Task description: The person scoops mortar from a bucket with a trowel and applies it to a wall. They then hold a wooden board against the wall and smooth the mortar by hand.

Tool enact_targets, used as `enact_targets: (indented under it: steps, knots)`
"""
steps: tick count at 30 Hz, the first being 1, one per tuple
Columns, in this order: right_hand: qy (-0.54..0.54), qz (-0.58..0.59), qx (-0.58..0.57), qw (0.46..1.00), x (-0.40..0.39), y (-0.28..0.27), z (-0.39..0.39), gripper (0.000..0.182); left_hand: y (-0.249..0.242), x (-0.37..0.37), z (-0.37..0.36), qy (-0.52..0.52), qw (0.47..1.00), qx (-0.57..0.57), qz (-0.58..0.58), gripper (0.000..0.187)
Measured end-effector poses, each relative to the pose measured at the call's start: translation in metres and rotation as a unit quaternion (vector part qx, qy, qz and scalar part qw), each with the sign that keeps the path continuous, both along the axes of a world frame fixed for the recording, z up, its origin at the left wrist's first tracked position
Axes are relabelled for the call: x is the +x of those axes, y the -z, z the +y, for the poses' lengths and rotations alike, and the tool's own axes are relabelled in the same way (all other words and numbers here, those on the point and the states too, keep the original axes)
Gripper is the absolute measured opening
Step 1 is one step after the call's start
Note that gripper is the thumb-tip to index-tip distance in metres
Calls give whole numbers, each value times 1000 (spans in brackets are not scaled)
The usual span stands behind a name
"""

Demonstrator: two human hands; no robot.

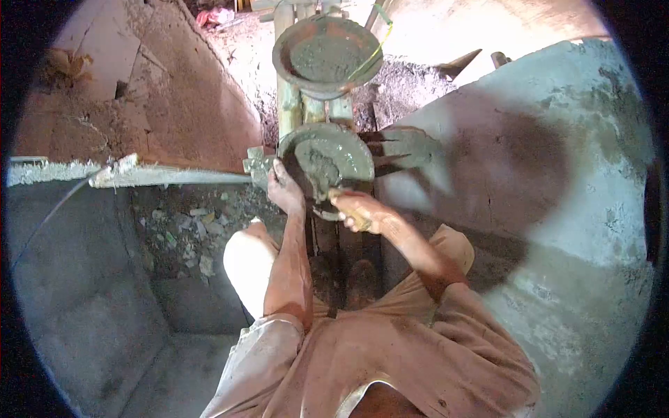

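In front of my knees a round pan (359, 145) holds wet grey mortar (317, 164). My left hand (284, 189) grips the pan's near left rim, fingers pointing up along it. Wrapped round a wooden-looking handle, my right hand (366, 212) holds a trowel (334, 193) at the pan's near right edge. Its blade reaches into the mortar and is mostly hidden by it. Just beyond, a second round basin (281, 59) contains more grey mortar, with a thin yellow-green strip (376, 52) lying across its right side.
Both vessels rest on pole-like supports (288, 111). A smooth grey plastered slope (557, 160) rises on the right. At left, a ledge (181, 174) borders a grey pit with rubble (202, 230) in it. A thin cable (63, 202) hangs at far left.
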State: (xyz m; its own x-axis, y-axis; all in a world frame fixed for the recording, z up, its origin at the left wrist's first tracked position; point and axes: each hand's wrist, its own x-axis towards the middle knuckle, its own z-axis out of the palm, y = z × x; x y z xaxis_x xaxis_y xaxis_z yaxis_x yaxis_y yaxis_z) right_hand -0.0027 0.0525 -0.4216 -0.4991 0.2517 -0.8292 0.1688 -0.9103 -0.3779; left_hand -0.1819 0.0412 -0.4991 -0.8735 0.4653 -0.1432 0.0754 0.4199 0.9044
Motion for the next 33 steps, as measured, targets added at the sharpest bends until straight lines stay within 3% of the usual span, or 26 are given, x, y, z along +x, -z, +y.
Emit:
enact_targets:
  steps: [2, 3, 4, 5, 6, 9, 10, 13, 14, 16, 17, 18, 20, 21, 22, 25, 28, 30, 31, 33]
  knots:
    - [-49, -1, 29, 998, 8, -18, 15, 39, -11, 2, -1, 14, 997, 12, 72, 54]
    - [-206, -109, 224, 946, 9, -38, 22, 40, -4, 1, -1, 7, 999, 21, 43, 55]
    - [-346, -209, 405, 820, 11, -53, 27, 41, 1, 1, -3, 8, 999, 22, 40, 55]
    - [-468, -290, 600, 580, 14, -69, 31, 43, 6, 1, 0, 4, 999, 14, 42, 55]
    - [-544, -358, 555, 518, 12, -84, 41, 40, 11, 0, 2, 0, 999, 5, 43, 55]
    - [-559, -405, 631, 353, 16, -102, 60, 36, -2, 4, 3, -5, 999, 7, 37, 54]
    - [-560, -408, 627, 355, 15, -94, 65, 36, -8, 5, 2, -3, 1000, 4, 31, 52]
    - [-584, -407, 640, 289, 14, -39, 79, 32, -3, 9, 2, 10, 999, 5, 45, 49]
    - [-582, -409, 639, 294, 13, -22, 79, 32, -1, 10, 2, 17, 999, 5, 41, 47]
    - [-582, -404, 587, 391, 11, 8, 74, 33, 2, 16, 2, 17, 995, 43, 92, 44]
    - [-568, -366, 596, 433, 23, 8, 74, 32, 2, 13, 3, 14, 997, 26, 76, 45]
    - [-573, -364, 590, 436, 33, 11, 68, 32, 0, 14, 2, 12, 998, 8, 57, 45]
    - [-560, -327, 558, 517, 43, 6, 61, 46, -5, 18, 2, 15, 998, 3, 55, 46]
    - [-562, -344, 480, 579, 39, 6, 55, 48, -8, 17, 5, 17, 998, 2, 60, 47]
    - [-561, -342, 481, 580, 37, -2, 49, 48, -3, 16, 6, 17, 998, 2, 63, 47]
    - [-502, -294, 338, 740, 31, -12, 39, 51, 8, 15, 8, 8, 995, 34, 96, 47]
    - [-508, -265, 413, 708, 27, -8, 21, 50, 4, 20, 9, 8, 995, 18, 93, 46]
    - [-456, -219, 364, 782, 22, -12, 16, 40, 2, 19, 8, 10, 995, 25, 95, 47]
    - [-439, -203, 391, 783, 24, 12, 5, 35, 1, 19, 9, 6, 995, 32, 92, 48]
    - [-409, -191, 327, 830, 17, 7, 8, 24, -8, 15, 7, 12, 997, 8, 76, 48]
